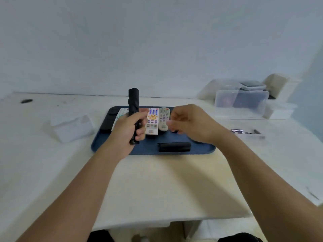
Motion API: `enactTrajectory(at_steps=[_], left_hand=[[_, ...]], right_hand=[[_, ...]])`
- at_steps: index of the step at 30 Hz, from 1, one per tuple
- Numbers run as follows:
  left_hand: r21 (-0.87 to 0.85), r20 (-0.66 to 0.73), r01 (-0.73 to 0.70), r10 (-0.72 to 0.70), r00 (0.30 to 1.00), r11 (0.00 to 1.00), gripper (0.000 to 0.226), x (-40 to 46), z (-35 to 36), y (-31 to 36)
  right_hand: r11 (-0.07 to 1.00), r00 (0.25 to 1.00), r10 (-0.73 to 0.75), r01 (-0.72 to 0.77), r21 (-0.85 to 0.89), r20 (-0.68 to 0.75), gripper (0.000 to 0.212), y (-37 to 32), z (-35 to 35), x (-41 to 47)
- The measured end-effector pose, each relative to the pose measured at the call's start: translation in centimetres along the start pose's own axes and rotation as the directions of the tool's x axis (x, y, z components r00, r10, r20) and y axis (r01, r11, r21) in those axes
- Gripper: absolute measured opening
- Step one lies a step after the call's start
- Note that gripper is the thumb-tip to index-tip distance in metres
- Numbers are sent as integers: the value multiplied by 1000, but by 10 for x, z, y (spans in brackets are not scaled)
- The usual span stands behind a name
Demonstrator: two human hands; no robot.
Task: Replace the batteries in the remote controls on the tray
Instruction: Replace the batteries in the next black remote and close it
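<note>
My left hand [130,127] grips a long black remote control [133,100], held upright above the blue tray [201,148]. My right hand [188,124] hovers over the tray's right half with its fingers curled; I cannot tell whether they pinch something small. A black battery cover [174,147] lies near the tray's front edge. On the tray's far side lie a white remote with coloured buttons [152,122], a grey remote [164,120], another white remote [120,113] and a black remote [109,119].
A white box [71,127] stands left of the tray. Clear plastic containers [241,100] are stacked at the back right. Loose batteries [248,132] lie on the table to the right. The table's front edge runs just in front of me.
</note>
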State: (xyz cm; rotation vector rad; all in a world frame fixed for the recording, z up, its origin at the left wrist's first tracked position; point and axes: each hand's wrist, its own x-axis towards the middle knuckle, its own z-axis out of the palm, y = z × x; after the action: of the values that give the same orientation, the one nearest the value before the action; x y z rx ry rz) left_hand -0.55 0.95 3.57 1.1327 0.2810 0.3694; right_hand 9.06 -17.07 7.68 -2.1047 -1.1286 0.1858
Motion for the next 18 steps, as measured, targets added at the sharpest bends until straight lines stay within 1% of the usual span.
enactTrajectory(at_steps=[1, 2, 3, 4, 6, 7, 8, 9, 10, 11, 12, 13, 14, 15, 16, 18], left_hand=[[68, -97, -93, 99, 990, 993, 8, -3, -13, 11], [171, -196, -172, 205, 959, 970, 11, -5, -25, 21], [280, -300, -230, 313, 901, 932, 16, -7, -40, 32], [375, -389, -269, 415, 822, 887, 21, -12, -61, 43], [467, -541, -293, 532, 651, 834, 26, -25, -108, 62], [444, -625, -295, 528, 575, 846, 26, -32, -132, 71], [377, -715, -296, 480, 509, 877, 26, -36, -154, 75], [297, -794, -291, 405, 453, 909, 27, -40, -174, 77], [231, -848, -280, 334, 412, 932, 30, -45, -195, 79], [175, -861, -250, 271, 430, 952, 32, -46, -205, 76], [129, -845, -206, 216, 488, 970, 35, -44, -215, 72], [96, -806, -153, 167, 568, 984, 37, -42, -220, 67], [88, -757, -95, 129, 641, 992, 40, -38, -222, 62], [106, -712, -46, 107, 693, 993, 43, -33, -222, 60], [128, -679, -12, 96, 728, 992, 47, -29, -222, 58], [132, -614, 3, 80, 785, 991, 52, -21, -221, 59]], right_hand=[[999, 997, -51, 50, 20, 54, 13, -13, 24, 12], [996, 993, -94, 93, 12, 74, 15, -23, 43, 21], [989, 986, -145, 145, 0, 82, 18, -34, 61, 29], [984, 980, -177, 178, -3, 87, 21, -46, 78, 39], [972, 966, -227, 232, -25, 126, 25, -67, 106, 58], [963, 956, -250, 262, -62, 156, 27, -75, 119, 68], [952, 947, -263, 286, -106, 187, 29, -81, 130, 75], [940, 938, -275, 309, -146, 212, 31, -86, 139, 81], [931, 930, -287, 328, -163, 231, 33, -95, 151, 88], [927, 928, -288, 332, -175, 238, 35, -97, 157, 91], [926, 927, -283, 331, -182, 244, 36, -100, 164, 95], [925, 927, -277, 328, -190, 252, 36, -102, 169, 99], [926, 929, -261, 318, -206, 263, 37, -102, 173, 102], [923, 929, -245, 311, -228, 276, 38, -102, 176, 104], [918, 929, -235, 309, -247, 287, 39, -101, 181, 107], [914, 926, -239, 316, -254, 292, 43, -101, 186, 112]])
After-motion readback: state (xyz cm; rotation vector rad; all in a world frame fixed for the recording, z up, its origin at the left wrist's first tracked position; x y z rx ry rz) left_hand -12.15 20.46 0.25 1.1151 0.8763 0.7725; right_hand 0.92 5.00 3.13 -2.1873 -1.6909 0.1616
